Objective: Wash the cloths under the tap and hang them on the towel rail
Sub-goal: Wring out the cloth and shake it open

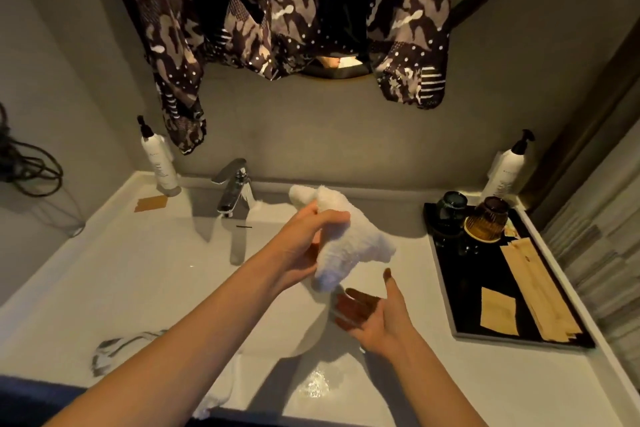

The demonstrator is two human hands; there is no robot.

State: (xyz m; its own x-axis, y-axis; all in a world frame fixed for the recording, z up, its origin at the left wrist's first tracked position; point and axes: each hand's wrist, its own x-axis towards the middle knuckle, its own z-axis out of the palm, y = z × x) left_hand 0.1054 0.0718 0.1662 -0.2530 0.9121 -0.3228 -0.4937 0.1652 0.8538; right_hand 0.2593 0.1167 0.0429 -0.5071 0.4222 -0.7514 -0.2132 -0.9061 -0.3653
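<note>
A bunched white cloth [349,239] hangs above the white sink [145,274], gripped near its upper part by my left hand [304,243]. My right hand [375,314] is just below the cloth's lower end, palm up and fingers spread, holding nothing. The chrome tap [235,191] stands at the back of the sink, left of the cloth; no water stream shows. Another cloth with a grey stripe [117,352] lies at the sink's near left, partly hidden by my left forearm. No towel rail is in view.
Two white pump bottles stand at the back left [159,163] and back right [507,166]. A black tray [446,288] on the right holds two upturned glasses and paper packets. Patterned dark fabric [277,10] hangs over the mirror above. A dark cable [24,163] hangs on the left wall.
</note>
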